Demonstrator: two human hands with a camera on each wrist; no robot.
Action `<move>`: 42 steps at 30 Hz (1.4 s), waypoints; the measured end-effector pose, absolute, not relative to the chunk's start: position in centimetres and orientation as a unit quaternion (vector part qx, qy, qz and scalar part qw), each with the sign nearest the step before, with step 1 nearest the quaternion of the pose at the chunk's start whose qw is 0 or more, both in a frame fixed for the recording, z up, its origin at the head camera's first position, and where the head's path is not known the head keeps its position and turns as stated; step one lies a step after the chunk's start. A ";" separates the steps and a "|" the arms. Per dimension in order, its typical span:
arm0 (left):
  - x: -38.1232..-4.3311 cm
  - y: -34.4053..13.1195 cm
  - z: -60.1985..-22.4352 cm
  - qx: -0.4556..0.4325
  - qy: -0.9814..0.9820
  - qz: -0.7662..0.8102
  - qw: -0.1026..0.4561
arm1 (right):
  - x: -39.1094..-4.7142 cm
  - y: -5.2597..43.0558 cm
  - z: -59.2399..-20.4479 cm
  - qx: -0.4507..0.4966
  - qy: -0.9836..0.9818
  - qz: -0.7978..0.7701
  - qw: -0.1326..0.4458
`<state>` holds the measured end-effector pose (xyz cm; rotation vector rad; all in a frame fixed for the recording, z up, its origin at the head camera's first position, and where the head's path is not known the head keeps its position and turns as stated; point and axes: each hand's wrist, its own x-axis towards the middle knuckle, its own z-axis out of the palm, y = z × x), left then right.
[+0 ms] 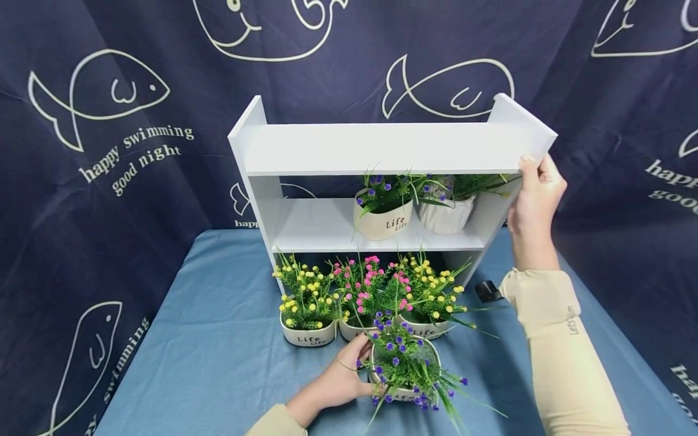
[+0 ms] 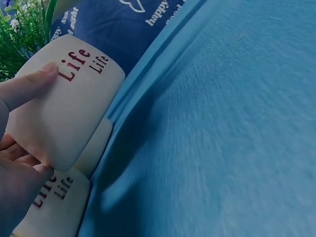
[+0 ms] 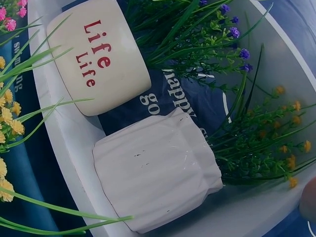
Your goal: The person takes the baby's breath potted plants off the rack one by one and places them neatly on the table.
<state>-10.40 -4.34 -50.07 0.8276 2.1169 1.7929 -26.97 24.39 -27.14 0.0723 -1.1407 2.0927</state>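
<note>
My left hand [image 1: 340, 376] grips a cream oval flower pot [image 1: 405, 396] with purple flowers, in front of the shelf. In the left wrist view, the thumb lies on the pot's lettered side [image 2: 94, 91] and the fingers curl under its lower edge. My right hand [image 1: 540, 197] holds the right side panel of a white two-tier shelf [image 1: 371, 148], thumb at the front edge of the top board. On the middle board stand another purple-flowered pot [image 1: 382, 224] and a white ribbed pot [image 1: 447, 217]; the right wrist view shows orange flowers in the ribbed pot [image 3: 158, 170].
Along the shelf's foot stand a yellow-flowered pot [image 1: 309, 335], a pink-flowered pot [image 1: 354, 330] and a second yellow-flowered pot [image 1: 428, 329]. A blue cloth [image 1: 191, 339] covers the table. Behind hangs a dark blue curtain [image 1: 180, 224] with fish drawings.
</note>
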 end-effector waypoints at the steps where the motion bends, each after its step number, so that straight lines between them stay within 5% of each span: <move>1: -10.5 -4.1 -50.1 0.284 0.724 0.616 0.124 | -27.0 24.4 -27.2 0.028 -0.444 0.816 0.369; 42: -11.3 1.7 -52.1 0.249 0.743 0.609 0.121 | -27.1 24.4 -27.2 0.043 -0.456 0.799 0.390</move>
